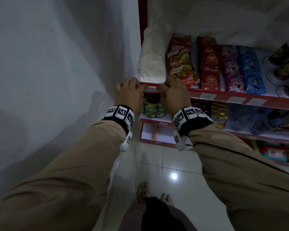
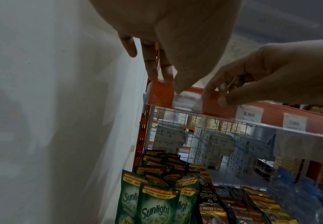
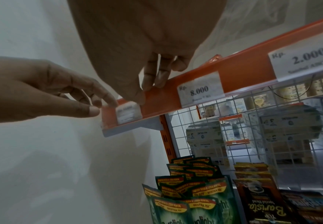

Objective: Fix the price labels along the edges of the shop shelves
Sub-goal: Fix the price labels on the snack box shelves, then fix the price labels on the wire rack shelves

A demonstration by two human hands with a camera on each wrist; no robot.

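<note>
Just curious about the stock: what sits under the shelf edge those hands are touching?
Green Sunlight pouches stand directly below the shelf edge, with dark Barista sachets beside them. Anything behind the packed rows is covered by them.

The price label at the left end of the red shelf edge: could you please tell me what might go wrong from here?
1. The price label sits close to the left end of the shelf edge strip, between the left hand and right hand. A leftward nudge might push it out onto the Sunlight pouches below.
2. Both hands pinch the strip right at the label's upper corners, so it might crease or seat crooked, unlike the 8.000 label beside it.
</note>
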